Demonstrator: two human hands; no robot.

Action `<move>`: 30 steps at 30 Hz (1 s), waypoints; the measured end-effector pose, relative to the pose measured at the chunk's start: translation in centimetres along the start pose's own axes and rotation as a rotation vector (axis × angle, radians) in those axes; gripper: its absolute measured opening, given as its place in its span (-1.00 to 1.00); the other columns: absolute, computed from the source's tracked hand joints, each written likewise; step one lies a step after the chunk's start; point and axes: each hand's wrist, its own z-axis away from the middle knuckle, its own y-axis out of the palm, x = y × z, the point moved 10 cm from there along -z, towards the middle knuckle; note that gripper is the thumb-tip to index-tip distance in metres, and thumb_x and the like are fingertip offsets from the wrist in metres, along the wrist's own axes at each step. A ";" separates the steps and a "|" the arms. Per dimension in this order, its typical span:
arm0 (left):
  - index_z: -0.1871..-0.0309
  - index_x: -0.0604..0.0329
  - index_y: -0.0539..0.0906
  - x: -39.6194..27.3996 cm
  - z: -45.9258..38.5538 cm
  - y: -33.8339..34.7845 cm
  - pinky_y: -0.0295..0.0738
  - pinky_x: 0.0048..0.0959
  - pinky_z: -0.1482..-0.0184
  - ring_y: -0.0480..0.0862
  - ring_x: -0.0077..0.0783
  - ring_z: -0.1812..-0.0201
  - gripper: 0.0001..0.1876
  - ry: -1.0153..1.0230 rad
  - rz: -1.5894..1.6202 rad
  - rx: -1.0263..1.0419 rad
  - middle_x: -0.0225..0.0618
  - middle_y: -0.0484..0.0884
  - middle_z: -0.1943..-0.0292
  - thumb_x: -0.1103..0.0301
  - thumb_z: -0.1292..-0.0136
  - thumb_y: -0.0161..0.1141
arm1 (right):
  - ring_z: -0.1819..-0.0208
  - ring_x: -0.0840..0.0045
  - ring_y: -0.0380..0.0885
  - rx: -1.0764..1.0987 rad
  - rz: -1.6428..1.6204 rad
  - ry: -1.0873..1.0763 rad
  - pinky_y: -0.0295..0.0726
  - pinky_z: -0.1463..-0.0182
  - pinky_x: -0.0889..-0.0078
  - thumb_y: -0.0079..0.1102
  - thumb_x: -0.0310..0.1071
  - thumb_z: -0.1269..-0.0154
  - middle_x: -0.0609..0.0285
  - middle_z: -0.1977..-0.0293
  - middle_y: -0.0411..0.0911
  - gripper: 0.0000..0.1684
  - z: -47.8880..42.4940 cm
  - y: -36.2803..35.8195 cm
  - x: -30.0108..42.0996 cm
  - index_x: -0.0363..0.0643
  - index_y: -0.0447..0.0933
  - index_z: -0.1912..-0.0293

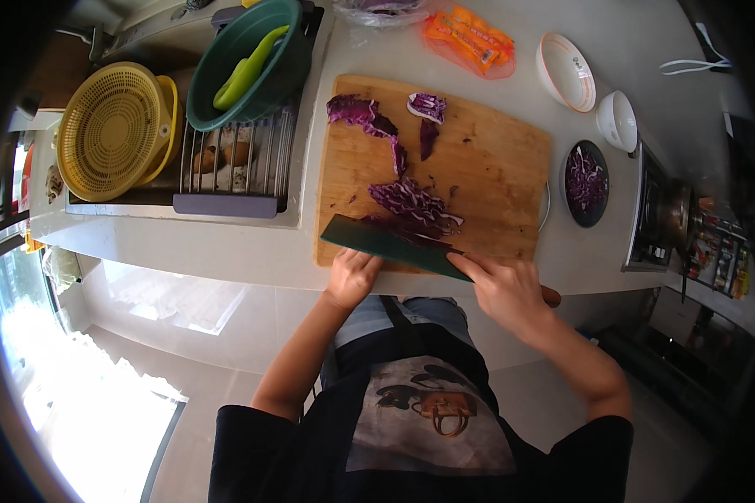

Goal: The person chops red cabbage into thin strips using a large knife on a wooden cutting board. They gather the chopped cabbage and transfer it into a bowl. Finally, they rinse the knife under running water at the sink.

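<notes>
My right hand (pixel 509 286) grips a cleaver (pixel 393 247) near its wooden handle, with fingers along the blade. The broad blade lies over the front of a wooden cutting board (pixel 497 163). My left hand (pixel 354 273) is at the blade's left part, its fingertips partly hidden behind the blade; whether they grip it or the board edge I cannot tell. Shredded red cabbage (pixel 415 201) lies against the blade's far side. Behind it are a strip of cabbage leaf (pixel 362 115) and a small cut piece of cabbage (pixel 427 107). A dark bowl (pixel 585 220) right of the board holds more shreds.
Left, a yellow colander (pixel 123 132) and a green basin (pixel 289 75) with a green pepper (pixel 248 72) stand over the sink with its rack (pixel 226 205). Behind the board lie orange packets (pixel 472 41) in red mesh. Two white bowls (pixel 563 72) and a stove (pixel 648 214) are right.
</notes>
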 end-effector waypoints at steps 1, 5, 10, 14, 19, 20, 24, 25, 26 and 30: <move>0.27 0.33 0.64 -0.1 0.0 0.0 0.56 -0.27 0.05 0.62 -0.15 0.10 -0.70 0.013 0.000 -0.013 -0.19 0.62 0.19 0.51 0.18 0.15 | 0.46 0.30 0.63 -0.004 0.005 -0.001 0.59 0.46 0.30 0.08 -0.59 0.02 0.21 0.26 0.66 -0.52 0.2 -0.2 0.1 -0.07 0.60 0.04; 0.29 0.33 0.64 -0.2 -0.3 -0.4 0.56 -0.26 0.06 0.62 -0.13 0.11 -0.72 0.014 -0.006 -0.044 -0.19 0.62 0.20 0.52 0.18 0.16 | 0.47 0.29 0.63 0.054 0.012 0.038 0.59 0.47 0.30 0.09 -0.59 0.03 0.21 0.28 0.66 -0.53 0.1 0.4 -0.4 -0.07 0.60 0.06; 0.28 0.33 0.64 -0.5 -0.9 -0.5 0.55 -0.26 0.04 0.61 -0.12 0.11 -0.72 -0.007 0.029 -0.019 -0.19 0.61 0.19 0.52 0.16 0.16 | 0.50 0.31 0.63 -0.004 -0.056 0.044 0.59 0.50 0.32 0.11 -0.57 0.01 0.23 0.31 0.67 -0.56 -1.9 3.5 -0.6 -0.06 0.60 0.07; 0.27 0.33 0.64 -0.4 -0.9 -0.7 0.54 -0.26 0.04 0.60 -0.12 0.10 -0.72 -0.005 0.020 -0.032 -0.19 0.60 0.18 0.52 0.16 0.16 | 0.51 0.31 0.62 -0.096 -0.114 -0.013 0.58 0.51 0.33 0.13 -0.57 0.04 0.23 0.31 0.66 -0.54 -2.7 3.0 0.1 -0.05 0.60 0.06; 0.28 0.34 0.63 -0.9 -1.6 -1.5 0.54 -0.27 0.06 0.60 -0.13 0.11 -0.71 0.027 -0.038 -0.110 -0.18 0.59 0.20 0.52 0.18 0.15 | 0.49 0.31 0.62 -0.074 -0.092 0.025 0.59 0.48 0.33 0.13 -0.59 0.06 0.22 0.28 0.66 -0.52 -1.4 1.9 0.0 -0.08 0.60 0.06; 0.28 0.34 0.63 -0.7 -1.5 -1.5 0.54 -0.27 0.07 0.60 -0.13 0.12 -0.71 0.023 -0.023 -0.119 -0.18 0.60 0.20 0.52 0.18 0.16 | 0.49 0.31 0.62 -0.063 -0.085 0.028 0.59 0.47 0.32 0.13 -0.59 0.06 0.22 0.27 0.65 -0.52 -1.1 1.6 -0.1 -0.09 0.59 0.06; 0.30 0.35 0.63 -0.5 -1.1 -1.1 0.55 -0.27 0.10 0.60 -0.13 0.14 -0.71 0.020 -0.023 -0.099 -0.18 0.60 0.23 0.52 0.20 0.16 | 0.46 0.30 0.63 -0.030 -0.060 0.021 0.59 0.44 0.30 0.11 -0.61 0.07 0.19 0.25 0.65 -0.50 -0.1 0.9 -0.1 -0.11 0.58 0.04; 0.31 0.35 0.63 -0.5 -0.9 -1.0 0.55 -0.27 0.11 0.61 -0.13 0.15 -0.72 0.021 -0.024 -0.097 -0.18 0.60 0.23 0.52 0.20 0.15 | 0.45 0.30 0.63 -0.019 -0.054 0.020 0.59 0.44 0.29 0.11 -0.61 0.07 0.18 0.25 0.65 -0.50 0.1 0.7 -0.2 -0.11 0.57 0.04; 0.31 0.35 0.63 -0.5 -0.8 -0.9 0.55 -0.27 0.11 0.61 -0.13 0.15 -0.72 0.022 -0.026 -0.095 -0.18 0.60 0.24 0.52 0.21 0.15 | 0.45 0.29 0.63 -0.007 -0.048 0.019 0.59 0.44 0.28 0.11 -0.61 0.07 0.18 0.25 0.65 -0.49 0.3 0.5 -0.2 -0.10 0.57 0.03; 0.34 0.34 0.62 -0.3 -0.6 -0.6 0.56 -0.26 0.08 0.61 -0.12 0.15 -0.74 -0.005 -0.010 -0.063 -0.18 0.60 0.24 0.52 0.21 0.15 | 0.47 0.27 0.63 0.047 -0.020 0.042 0.59 0.45 0.25 0.10 -0.60 0.04 0.17 0.30 0.65 -0.51 0.4 0.7 -0.7 -0.08 0.57 0.03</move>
